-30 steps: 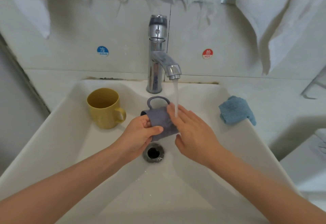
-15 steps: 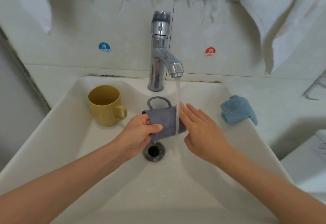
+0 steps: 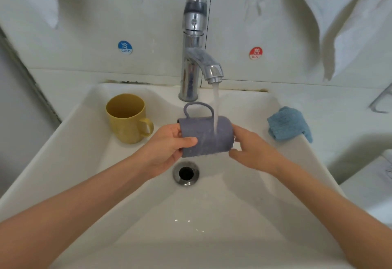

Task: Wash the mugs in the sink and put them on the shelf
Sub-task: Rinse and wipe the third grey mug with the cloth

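A grey-blue mug [image 3: 206,136] lies on its side above the drain, handle up, under the running water from the chrome faucet [image 3: 196,56]. My left hand [image 3: 167,150] grips its left end, thumb across the front. My right hand [image 3: 252,150] holds the mug's right end, fingers behind it and thumb below. A yellow mug [image 3: 127,118] stands upright in the white sink [image 3: 84,152] at the back left, handle to the right.
A folded blue cloth [image 3: 288,123] lies on the sink's right rim. The open drain [image 3: 186,173] is just below the mug. White towels hang on the wall above. COLD and HOT stickers flank the faucet.
My right hand slid off the mug's upper side to its right end. The mug moved slightly so the stream now strikes its side.
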`<state>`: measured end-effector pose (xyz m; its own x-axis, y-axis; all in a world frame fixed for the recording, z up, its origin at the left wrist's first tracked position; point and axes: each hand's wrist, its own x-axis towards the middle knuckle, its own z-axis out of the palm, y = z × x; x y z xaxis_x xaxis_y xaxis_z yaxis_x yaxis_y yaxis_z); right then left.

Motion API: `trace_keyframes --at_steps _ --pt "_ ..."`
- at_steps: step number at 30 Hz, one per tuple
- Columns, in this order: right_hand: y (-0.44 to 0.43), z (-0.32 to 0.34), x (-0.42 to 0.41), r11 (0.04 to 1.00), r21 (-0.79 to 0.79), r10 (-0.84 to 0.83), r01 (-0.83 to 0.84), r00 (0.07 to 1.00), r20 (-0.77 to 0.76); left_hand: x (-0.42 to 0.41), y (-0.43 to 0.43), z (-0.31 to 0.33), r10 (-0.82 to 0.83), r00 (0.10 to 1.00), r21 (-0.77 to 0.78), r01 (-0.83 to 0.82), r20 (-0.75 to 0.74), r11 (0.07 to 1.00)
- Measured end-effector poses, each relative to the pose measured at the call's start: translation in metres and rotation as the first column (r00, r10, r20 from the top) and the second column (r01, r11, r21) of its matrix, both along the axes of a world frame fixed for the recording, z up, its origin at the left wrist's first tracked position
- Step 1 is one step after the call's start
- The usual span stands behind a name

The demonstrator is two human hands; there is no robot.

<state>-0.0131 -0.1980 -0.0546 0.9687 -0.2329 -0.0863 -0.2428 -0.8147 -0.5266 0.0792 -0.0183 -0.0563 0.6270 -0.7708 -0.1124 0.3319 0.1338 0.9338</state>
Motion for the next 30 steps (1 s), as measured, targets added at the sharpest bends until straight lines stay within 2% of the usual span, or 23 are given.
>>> trace_keyframes --at_steps 1,2,3,6,10,15,20,25,30 --pt "0.002 0.002 0.001 0.976 0.217 -0.025 0.022 1.0 0.01 0.001 0.001 0.0 -0.011 1.0 -0.001 0.011 0.021 1.0" --pt "0.003 0.005 0.001 0.913 0.408 -0.026 0.022 1.0 0.003 0.001 0.001 -0.001 -0.025 0.999 -0.001 0.025 0.044 1.0" --pt "0.002 0.005 0.001 0.843 0.538 -0.01 0.008 1.0 0.001 0.002 0.002 -0.002 -0.037 0.997 0.005 0.036 0.069 0.999" --pt "0.0 0.002 -0.001 0.749 0.662 0.014 -0.032 0.999 0.032 0.002 0.002 -0.004 -0.07 0.991 0.023 0.067 0.119 0.997" --pt "0.0 -0.002 0.001 0.744 0.667 -0.029 -0.051 0.994 0.109 0.001 0.002 -0.006 -0.089 0.983 0.024 0.086 0.163 0.996" --pt "-0.002 -0.005 0.004 0.736 0.67 -0.049 -0.1 0.979 0.2 -0.003 0.003 -0.009 -0.096 0.938 0.127 0.056 0.332 0.99" --pt "0.0 -0.007 0.007 0.824 0.559 -0.079 -0.091 0.959 0.273 -0.005 0.002 -0.006 -0.077 0.932 0.161 0.02 0.355 0.987" --pt "0.012 -0.014 0.008 0.852 0.515 -0.076 -0.097 0.95 0.304 -0.014 -0.006 -0.009 0.147 0.957 0.211 -0.203 0.251 0.956" --pt "0.016 -0.013 0.01 0.887 0.458 -0.085 -0.058 0.954 0.286 -0.013 -0.006 -0.01 0.142 0.973 0.207 -0.18 0.182 0.962"
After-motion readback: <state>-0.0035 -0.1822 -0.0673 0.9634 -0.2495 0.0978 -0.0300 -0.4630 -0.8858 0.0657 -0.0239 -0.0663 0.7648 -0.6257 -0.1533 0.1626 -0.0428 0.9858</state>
